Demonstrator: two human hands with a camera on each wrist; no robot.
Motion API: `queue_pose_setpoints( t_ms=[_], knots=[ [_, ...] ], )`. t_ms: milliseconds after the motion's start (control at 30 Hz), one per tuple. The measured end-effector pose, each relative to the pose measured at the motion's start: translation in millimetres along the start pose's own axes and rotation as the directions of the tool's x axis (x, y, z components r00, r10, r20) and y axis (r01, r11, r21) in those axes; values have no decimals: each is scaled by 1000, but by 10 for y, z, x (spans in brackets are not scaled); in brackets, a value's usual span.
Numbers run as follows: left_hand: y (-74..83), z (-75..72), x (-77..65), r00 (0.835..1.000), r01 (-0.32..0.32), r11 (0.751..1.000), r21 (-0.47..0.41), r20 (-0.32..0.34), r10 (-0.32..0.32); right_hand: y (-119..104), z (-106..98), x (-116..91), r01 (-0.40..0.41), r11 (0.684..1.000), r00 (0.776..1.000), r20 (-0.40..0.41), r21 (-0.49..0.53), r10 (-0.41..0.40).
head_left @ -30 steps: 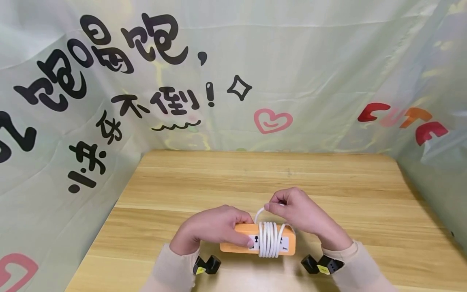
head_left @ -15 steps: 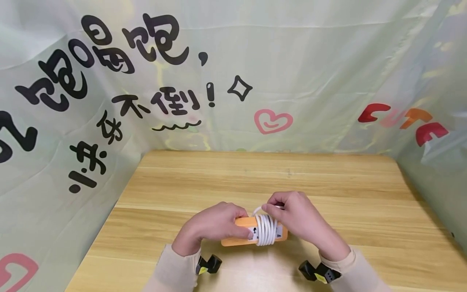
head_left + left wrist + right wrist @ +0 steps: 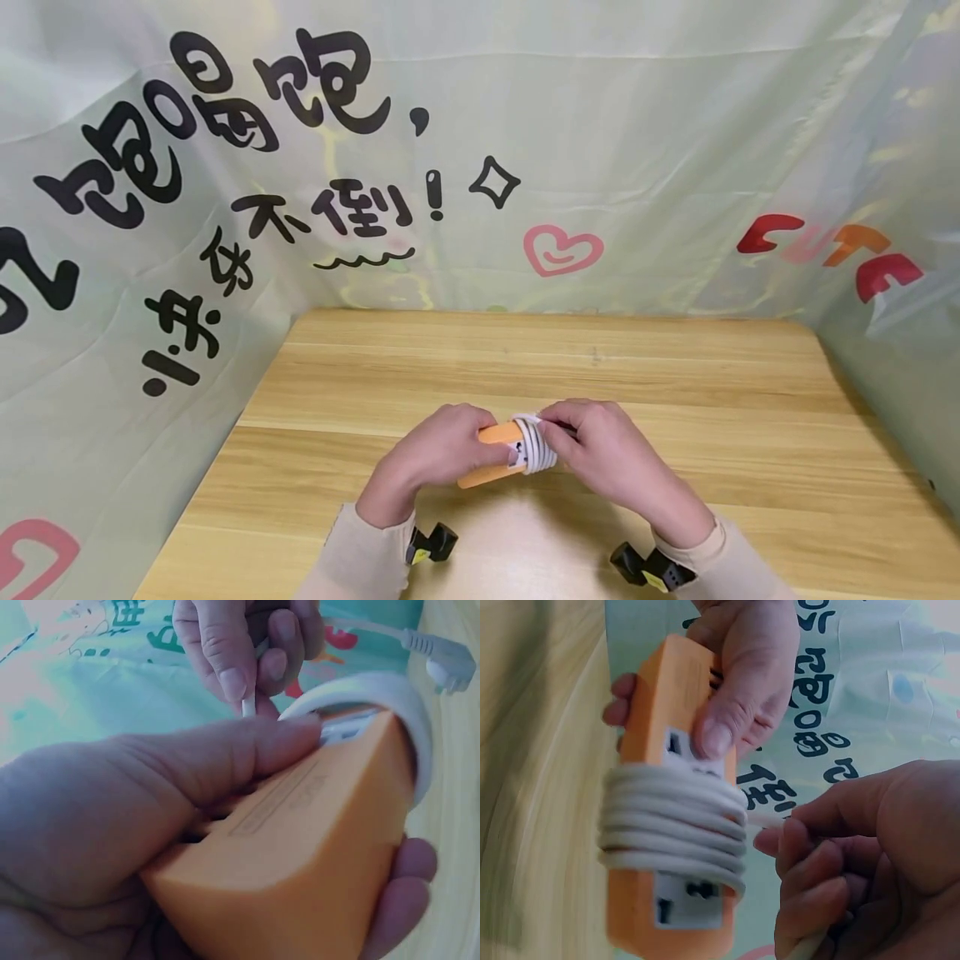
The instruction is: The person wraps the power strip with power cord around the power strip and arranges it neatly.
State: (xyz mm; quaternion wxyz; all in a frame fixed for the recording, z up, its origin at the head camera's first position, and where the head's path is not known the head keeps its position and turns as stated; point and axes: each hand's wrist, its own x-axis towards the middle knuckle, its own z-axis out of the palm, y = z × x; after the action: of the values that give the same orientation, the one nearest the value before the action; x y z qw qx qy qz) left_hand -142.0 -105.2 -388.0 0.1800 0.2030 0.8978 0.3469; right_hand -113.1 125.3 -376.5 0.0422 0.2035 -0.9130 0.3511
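An orange power strip (image 3: 489,477) is held in the air above the table by my left hand (image 3: 444,450), thumb across its socket face and fingers behind. A white cord (image 3: 673,817) is wound around the strip in several side-by-side loops. On the right, my right hand (image 3: 606,448) pinches the cord close to the strip; its fingers curl round it in the right wrist view. The cord's plug (image 3: 448,661) hangs beyond the right hand in the left wrist view. In the head view the right hand hides the strip's far end.
A wooden table (image 3: 360,367) lies below both hands. Pale printed cloth (image 3: 637,150) stands along its back and sides. Black wrist cameras (image 3: 433,543) are strapped at both cuffs.
The strip has risen and tilted, its right end turning away behind the right hand. My left hand rises slightly with it. The right hand has moved slightly down and left, still holding the cord.
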Motion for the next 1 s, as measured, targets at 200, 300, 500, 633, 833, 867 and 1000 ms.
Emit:
queue_pose_setpoints(
  t_ms=[200,300,500,633,833,867,1000],
  knots=[
    [8,-11,8,997,28,999,-44,-72,-31,-36,65,-19,101,992,991,-76,-69,-107],
    [13,-11,13,995,32,997,-67,-91,-38,-48,95,-23,124,989,984,-121,-82,-133],
    [18,-12,19,992,21,998,-66,-124,-29,-60,128,-20,96,993,980,-170,-76,-107],
    [31,-13,19,988,17,998,-61,-154,-26,-57,130,-15,68,994,980,-179,-87,-83],
    [55,-6,29,977,29,992,-122,-208,-54,-62,116,-16,37,998,984,-171,-56,-46],
    [57,-5,31,974,31,990,-135,-219,-60,-63,117,-17,41,998,984,-173,-49,-49],
    [58,-9,42,962,34,982,-184,-262,-82,-64,124,-14,60,998,981,-180,-33,-65]
  ],
)
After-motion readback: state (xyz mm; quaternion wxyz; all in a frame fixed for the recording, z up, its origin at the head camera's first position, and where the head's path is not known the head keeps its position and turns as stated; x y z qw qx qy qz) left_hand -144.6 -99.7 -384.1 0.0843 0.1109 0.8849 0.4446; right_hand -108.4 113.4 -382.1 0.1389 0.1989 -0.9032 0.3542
